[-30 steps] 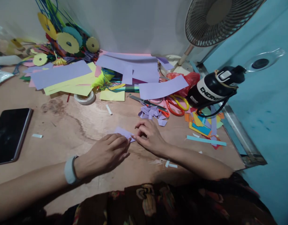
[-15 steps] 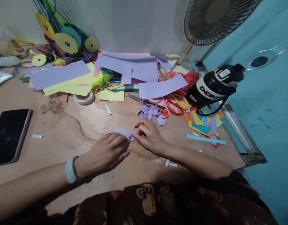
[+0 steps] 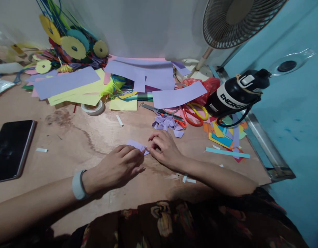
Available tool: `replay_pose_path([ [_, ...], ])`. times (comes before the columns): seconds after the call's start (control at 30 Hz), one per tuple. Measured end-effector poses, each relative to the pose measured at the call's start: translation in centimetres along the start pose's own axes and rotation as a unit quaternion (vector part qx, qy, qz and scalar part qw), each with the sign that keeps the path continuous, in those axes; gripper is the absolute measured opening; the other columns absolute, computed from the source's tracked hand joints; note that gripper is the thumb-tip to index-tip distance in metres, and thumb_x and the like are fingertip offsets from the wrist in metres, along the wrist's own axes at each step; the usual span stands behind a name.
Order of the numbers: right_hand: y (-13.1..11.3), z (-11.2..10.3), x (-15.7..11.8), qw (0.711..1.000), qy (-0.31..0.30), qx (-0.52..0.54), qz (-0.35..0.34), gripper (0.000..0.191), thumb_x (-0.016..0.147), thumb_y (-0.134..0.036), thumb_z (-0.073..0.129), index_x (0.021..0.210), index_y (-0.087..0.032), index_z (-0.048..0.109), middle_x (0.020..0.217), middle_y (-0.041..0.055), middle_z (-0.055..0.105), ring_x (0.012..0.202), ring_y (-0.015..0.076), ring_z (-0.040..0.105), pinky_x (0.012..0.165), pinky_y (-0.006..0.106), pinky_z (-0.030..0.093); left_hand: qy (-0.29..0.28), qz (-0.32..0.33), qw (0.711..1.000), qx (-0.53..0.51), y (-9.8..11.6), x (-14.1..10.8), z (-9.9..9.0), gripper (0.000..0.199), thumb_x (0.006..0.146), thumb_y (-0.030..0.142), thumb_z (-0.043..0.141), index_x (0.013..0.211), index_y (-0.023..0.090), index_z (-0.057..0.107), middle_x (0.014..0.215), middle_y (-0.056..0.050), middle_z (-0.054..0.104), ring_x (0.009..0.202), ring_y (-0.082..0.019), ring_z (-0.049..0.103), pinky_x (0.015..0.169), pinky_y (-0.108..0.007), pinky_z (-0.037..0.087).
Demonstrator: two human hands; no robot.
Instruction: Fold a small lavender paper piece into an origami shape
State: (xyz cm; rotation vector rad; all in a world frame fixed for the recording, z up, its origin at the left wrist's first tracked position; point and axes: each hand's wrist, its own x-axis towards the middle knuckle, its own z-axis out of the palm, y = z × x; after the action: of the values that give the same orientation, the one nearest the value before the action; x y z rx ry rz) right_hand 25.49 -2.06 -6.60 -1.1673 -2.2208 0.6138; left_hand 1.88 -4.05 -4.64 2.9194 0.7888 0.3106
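Note:
A small purple paper piece (image 3: 135,143) lies on the wooden table, partly covered by my fingers. My left hand (image 3: 117,167), with a grey band on its wrist, rests over the paper's near side, its fingers together and curled on it. From the right, my right hand (image 3: 164,150) touches the paper's right end with thumb and fingertips, its other fingers bent. Just beyond the right hand sits a heap of folded purple pieces (image 3: 165,122). A grey cutter (image 3: 162,112) and scissors with red and yellow handles (image 3: 194,115) lie behind that heap.
Purple and yellow sheets (image 3: 68,82) and a tape roll (image 3: 93,107) lie at the back. A phone (image 3: 12,150) is at the left. On the right are a black bottle (image 3: 234,94), colored scraps (image 3: 223,136) and a blue strip (image 3: 227,153). A fan (image 3: 239,20) stands behind.
My left hand has shifted very slightly over the paper. The right hand and the purple piece look almost unchanged.

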Motion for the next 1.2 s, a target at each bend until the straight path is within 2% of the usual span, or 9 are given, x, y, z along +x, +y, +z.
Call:
replay_pose_path([
  [0.1,0.1,0.0,-0.2,1.0,0.0,-0.023,0.002,0.017,0.095,-0.031,0.063,0.082,-0.021,0.056,0.109,0.0099,0.065,0.104,0.0252,0.055,0.089,0.042,0.041,-0.003,0.002,1.0,0.002,0.0,0.0,0.0,0.028,0.104,0.037,0.05,0.117,0.016,0.061,0.111,-0.009,0.066,0.093,-0.023,0.061,0.084,-0.039,0.049],
  [0.23,0.6,-0.2,-0.5,0.999,0.009,-0.049,0.007,0.019,0.097,-0.037,0.061,0.088,-0.022,0.057,0.109,0.0102,0.065,0.102,0.0259,0.055,0.092,0.044,0.039,0.008,0.009,1.0,0.009,-0.1,-0.1,0.1,0.029,0.103,0.035,0.051,0.121,0.015,0.06,0.124,-0.011,0.064,0.109,-0.026,0.06,0.093,-0.04,0.048],
  [0.4,1.3,-0.7,-0.9,0.999,0.002,-0.041,-0.001,0.016,0.095,-0.036,0.064,0.091,-0.022,0.057,0.113,0.0102,0.064,0.103,0.0263,0.054,0.096,0.046,0.039,-0.004,0.032,0.999,-0.002,-0.6,-0.1,-0.3,0.03,0.103,0.036,0.051,0.121,0.014,0.062,0.122,-0.011,0.066,0.11,-0.027,0.06,0.094,-0.04,0.049],
  [0.53,1.2,-1.0,-0.8,0.999,-0.01,-0.034,0.011,0.014,0.094,-0.034,0.066,0.091,-0.022,0.058,0.116,0.0094,0.063,0.106,0.0267,0.054,0.102,0.048,0.036,-0.018,0.068,0.997,-0.019,-1.5,-0.3,-0.9,0.042,0.102,0.042,0.052,0.135,0.016,0.057,0.126,-0.012,0.064,0.116,-0.028,0.057,0.1,-0.04,0.046],
  [0.67,1.1,-1.1,-0.7,0.999,-0.015,-0.036,0.017,0.014,0.095,-0.034,0.065,0.09,-0.022,0.059,0.116,0.009,0.063,0.108,0.0263,0.053,0.105,0.049,0.034,-0.031,0.081,0.996,-0.031,-2.3,0.0,-1.1,0.054,0.102,0.05,0.051,0.144,0.016,0.051,0.126,-0.012,0.063,0.115,-0.028,0.056,0.099,-0.041,0.044],
  [1.0,1.2,-0.9,-0.8,0.999,-0.004,-0.042,0.005,0.017,0.097,-0.038,0.062,0.09,-0.022,0.058,0.115,0.0092,0.063,0.105,0.0251,0.053,0.104,0.049,0.034,-0.05,0.08,0.995,0.006,-1.8,2.0,-1.3,0.053,0.102,0.058,0.042,0.131,0.017,0.06,0.113,-0.01,0.066,0.098,-0.027,0.055,0.086,-0.041,0.042],
  [1.2,1.2,-1.0,-0.7,0.999,-0.011,-0.029,0.012,0.017,0.095,-0.037,0.066,0.09,-0.022,0.059,0.115,0.0086,0.062,0.105,0.0249,0.052,0.1,0.046,0.038,-0.054,0.072,0.996,-0.024,-2.0,0.9,-1.5,0.053,0.103,0.055,0.043,0.138,0.018,0.056,0.122,-0.011,0.065,0.11,-0.028,0.056,0.093,-0.041,0.043],
])
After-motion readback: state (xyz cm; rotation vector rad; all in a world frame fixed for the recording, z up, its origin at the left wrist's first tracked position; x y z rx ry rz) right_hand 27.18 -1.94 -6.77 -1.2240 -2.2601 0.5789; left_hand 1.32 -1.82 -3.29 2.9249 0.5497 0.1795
